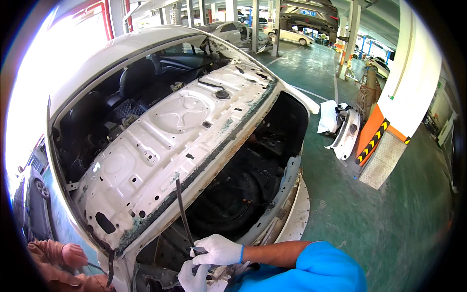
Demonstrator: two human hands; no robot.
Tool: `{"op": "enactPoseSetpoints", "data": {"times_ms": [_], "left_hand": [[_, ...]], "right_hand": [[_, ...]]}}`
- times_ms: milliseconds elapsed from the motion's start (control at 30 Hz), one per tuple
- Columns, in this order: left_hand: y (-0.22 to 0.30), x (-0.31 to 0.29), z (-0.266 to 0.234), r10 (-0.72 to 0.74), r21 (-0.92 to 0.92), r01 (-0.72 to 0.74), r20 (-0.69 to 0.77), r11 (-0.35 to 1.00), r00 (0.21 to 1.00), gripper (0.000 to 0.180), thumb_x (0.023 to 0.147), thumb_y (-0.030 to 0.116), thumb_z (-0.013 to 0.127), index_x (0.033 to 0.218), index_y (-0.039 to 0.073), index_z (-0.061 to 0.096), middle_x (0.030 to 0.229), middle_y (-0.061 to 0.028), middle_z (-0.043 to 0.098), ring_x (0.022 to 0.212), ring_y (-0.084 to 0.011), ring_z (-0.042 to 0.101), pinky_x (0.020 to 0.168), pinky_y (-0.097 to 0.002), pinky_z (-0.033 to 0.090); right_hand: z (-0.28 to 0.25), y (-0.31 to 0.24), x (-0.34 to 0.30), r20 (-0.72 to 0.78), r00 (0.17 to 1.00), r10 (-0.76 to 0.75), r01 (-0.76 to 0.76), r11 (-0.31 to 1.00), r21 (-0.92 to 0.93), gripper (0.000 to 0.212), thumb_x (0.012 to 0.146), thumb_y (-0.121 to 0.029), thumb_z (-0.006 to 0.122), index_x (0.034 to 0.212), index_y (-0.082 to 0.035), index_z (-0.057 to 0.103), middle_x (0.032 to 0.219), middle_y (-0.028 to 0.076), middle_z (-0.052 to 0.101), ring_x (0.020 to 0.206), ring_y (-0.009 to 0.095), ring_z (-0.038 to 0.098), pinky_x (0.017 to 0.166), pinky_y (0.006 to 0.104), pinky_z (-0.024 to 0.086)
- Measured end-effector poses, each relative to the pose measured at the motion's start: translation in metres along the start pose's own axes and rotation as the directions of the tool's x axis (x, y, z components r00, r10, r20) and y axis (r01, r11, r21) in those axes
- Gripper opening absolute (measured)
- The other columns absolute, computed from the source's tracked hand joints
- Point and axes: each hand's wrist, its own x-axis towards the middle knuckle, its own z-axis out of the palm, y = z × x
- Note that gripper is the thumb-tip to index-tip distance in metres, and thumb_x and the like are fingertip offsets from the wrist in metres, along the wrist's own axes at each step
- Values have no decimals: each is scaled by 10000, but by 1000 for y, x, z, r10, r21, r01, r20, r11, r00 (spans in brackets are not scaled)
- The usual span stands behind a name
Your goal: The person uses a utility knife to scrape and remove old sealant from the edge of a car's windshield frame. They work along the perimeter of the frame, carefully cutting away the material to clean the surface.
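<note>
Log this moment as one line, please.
right hand: grips thin dark strip | left hand: just below | white car: parcel shelf exposed | co-worker's hand: at left

Left side's totally blown out by white glare, the open trunk (pixel 262 163) is mostly lost in shadow, shine's thrown off the green floor (pixel 311 63), and edges get bent fisheye-style.

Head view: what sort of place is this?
Probably a car body repair shop: a stripped white car in front, another car raised up behind, and a loose white panel on the floor.
</note>
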Motion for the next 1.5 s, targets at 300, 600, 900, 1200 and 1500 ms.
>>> {"op": "enactPoseSetpoints", "data": {"times_ms": [300, 600, 900, 1200, 1500], "left_hand": [[-4, 1, 4, 37, -29, -37, -1, 999, 999, 221, 997, 183, 702, 1019, -37, 690, 804, -169, 655, 721, -203, 590, 688, -377, 499], [8, 0, 6, 85, -17, -85, -40, 996, 996, 200, 994, 158, 672, 938, -33, 656, 762, -196, 608, 661, -272, 549, 650, -422, 473], [4, 5, 12, 81, 186, -60, -108, 981, 991, 192, 962, 160, 681, 949, -32, 681, 850, -259, 666, 731, -357, 645, 710, -466, 509], [-1, 12, 9, 140, 170, -124, -87, 978, 986, 270, 966, 183, 727, 1098, -52, 710, 952, -237, 730, 825, -336, 692, 801, -424, 540], [-3, 18, 5, 115, 149, -111, -20, 983, 993, 221, 958, 164, 729, 965, -55, 702, 821, -209, 686, 702, -285, 622, 703, -430, 511]], "right_hand": [[3, 7, 0, 16, 999, -29, 29, 999, -18, 304, 873, -321, 766, 963, -34, 726, 835, 191, 715, 739, 351, 680, 722, 411, 522], [0, -1, -2, 26, 1000, -3, 3, 999, 35, 264, 912, -257, 775, 1001, -11, 737, 872, 167, 728, 741, 273, 682, 737, 351, 519], [5, 6, 1, -86, 995, -43, 41, 999, -24, 259, 902, -252, 771, 1011, -22, 722, 851, 186, 722, 729, 313, 681, 724, 373, 523], [1, 7, 6, -84, 996, -20, 15, 998, -58, 277, 904, -266, 767, 1003, -12, 715, 850, 204, 716, 759, 354, 700, 735, 403, 527], [4, 14, 8, -109, 992, -58, 56, 998, -24, 260, 876, -272, 754, 950, -26, 720, 808, 200, 713, 749, 396, 690, 700, 446, 517]]}}
